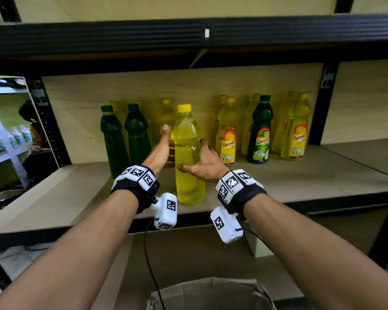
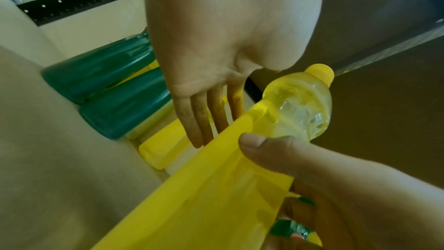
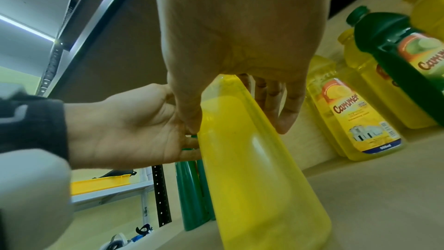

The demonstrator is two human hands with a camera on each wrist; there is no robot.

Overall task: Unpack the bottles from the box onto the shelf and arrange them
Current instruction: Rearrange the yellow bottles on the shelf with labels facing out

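A label-free yellow bottle (image 1: 188, 153) with a yellow cap stands upright near the front of the wooden shelf (image 1: 300, 182). My right hand (image 1: 202, 162) grips its middle, thumb across the front and fingers round the right side; the left wrist view shows that thumb (image 2: 261, 149) pressed on the bottle (image 2: 216, 187). My left hand (image 1: 164, 144) lies against the bottle's left side, thumb up, fingers (image 2: 204, 121) straight and reaching behind it. The open cardboard box (image 1: 211, 294) sits below the shelf, its inside hidden.
Two plain green bottles (image 1: 113, 139) stand at the left, with yellow ones behind. At the right stand labelled yellow bottles (image 1: 227, 135) and a labelled green one (image 1: 260, 133). A black beam (image 1: 188, 34) hangs low overhead. A black upright (image 1: 45, 121) bounds the left.
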